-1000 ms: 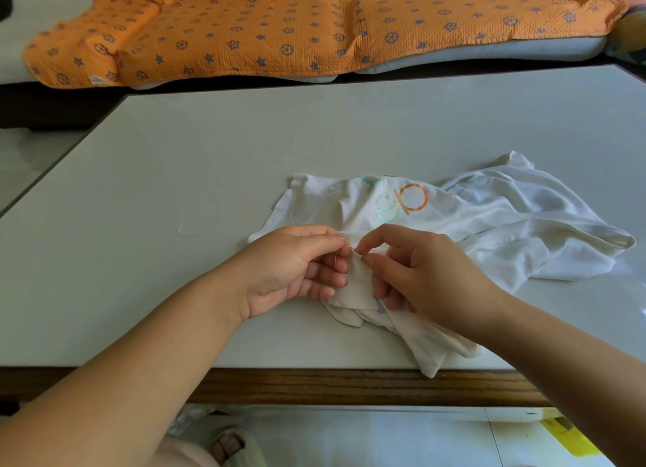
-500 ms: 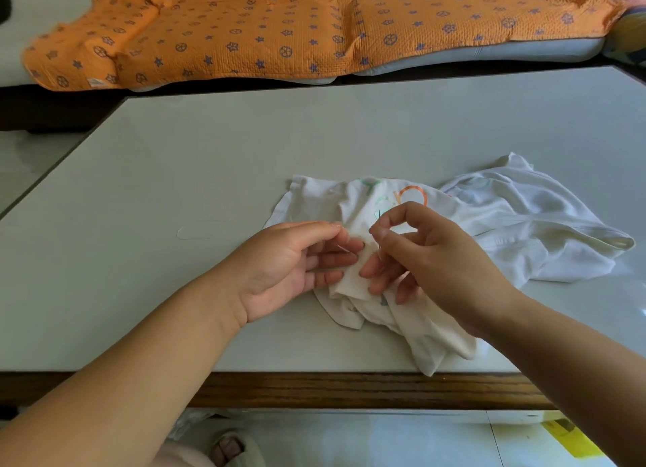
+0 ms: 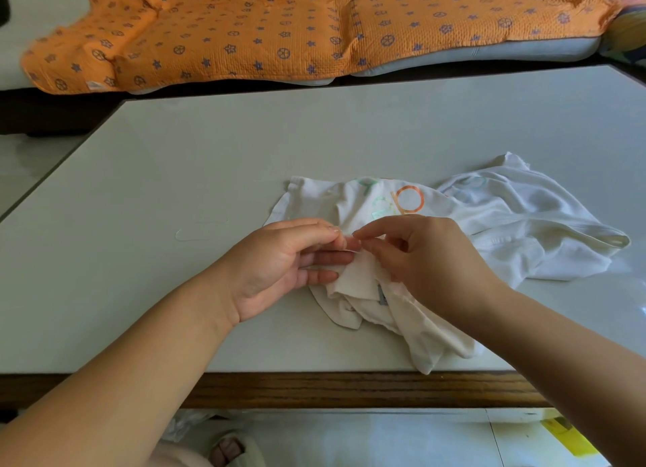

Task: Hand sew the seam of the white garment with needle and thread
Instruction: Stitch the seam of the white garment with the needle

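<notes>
A crumpled white garment (image 3: 517, 229) with pastel and orange printed letters lies on the table's right half. A folded part of it (image 3: 356, 278) sits between my two hands near the front edge. My left hand (image 3: 279, 267) holds this fold, thumb on top and fingers under the cloth. My right hand (image 3: 423, 253) hovers over the fold with thumb and forefinger pinched together at the seam, close to my left fingertips. The needle is too thin to make out; a faint pale thread loop (image 3: 199, 230) lies on the table to the left.
The pale grey table (image 3: 209, 159) has a wooden front edge (image 3: 349, 389). Behind it an orange patterned blanket (image 3: 297, 26) covers a cushion. My sandalled foot (image 3: 227, 449) and a yellow scrap (image 3: 569, 435) show on the floor below.
My right hand had risen away from the fold half a second ago; it has now come back down to the seam, pinching beside my left fingertips. The left hand stayed holding the fold.
</notes>
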